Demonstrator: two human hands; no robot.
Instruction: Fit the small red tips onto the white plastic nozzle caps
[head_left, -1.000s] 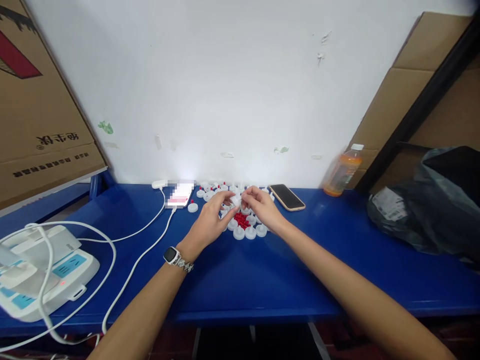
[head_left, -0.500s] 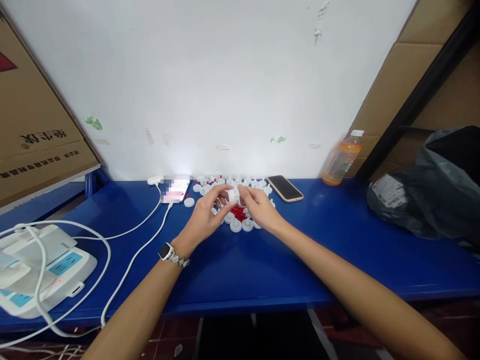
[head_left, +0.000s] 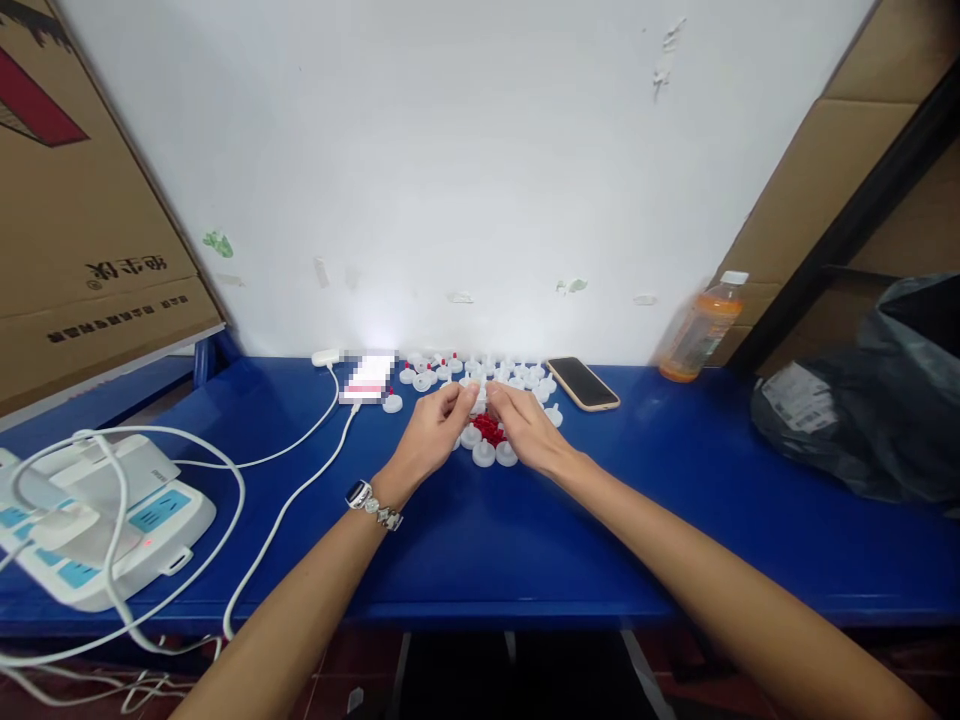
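My left hand (head_left: 435, 430) is closed, thumb and fingers pinched around a white plastic nozzle cap that they mostly hide. Close beside it my right hand (head_left: 531, 428) is also pinched, its fingertips nearly meeting the left ones; what lies in them is too small to make out. Just below the fingertips sits a pile of small red tips (head_left: 488, 430). White nozzle caps (head_left: 484, 455) lie around that pile and behind both hands. On the left, several caps, such as one white cap (head_left: 392, 403), carry a red tip on the nozzle.
A phone (head_left: 585, 384) lies right of the caps; a lit phone (head_left: 367, 378) with cables lies left. A power strip (head_left: 150, 540) with looped white cables covers the left side. An orange drink bottle (head_left: 701, 330) and dark plastic bag (head_left: 817, 420) stand right on the blue table (head_left: 510, 560).
The view has shifted slightly, so everything sits further right. My fingers have closed more over the white cap, which showed plainly between them before.
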